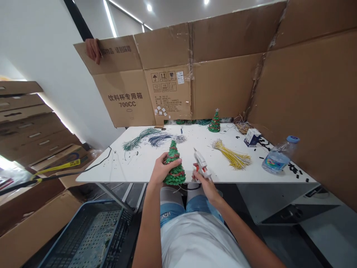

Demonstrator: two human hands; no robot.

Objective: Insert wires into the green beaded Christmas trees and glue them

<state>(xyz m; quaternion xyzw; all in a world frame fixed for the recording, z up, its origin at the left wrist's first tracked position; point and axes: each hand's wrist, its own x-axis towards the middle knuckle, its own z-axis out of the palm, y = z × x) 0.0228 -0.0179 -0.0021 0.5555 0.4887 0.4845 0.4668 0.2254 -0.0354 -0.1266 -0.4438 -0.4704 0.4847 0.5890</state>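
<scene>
My left hand is closed around a small green Christmas tree with red garland, held upright at the table's front edge. A thin wire hangs below its base. To the right, my right hand grips a white glue gun, its nozzle pointing up and away from me. The nozzle and the tree are apart. Farther back stands a second Christmas tree with a silver star on top.
On the white table lie yellow wires, green wires and blue wires. A water bottle and small box stand right. Cardboard walls the back; another person's hand holds its top. A crate sits lower left.
</scene>
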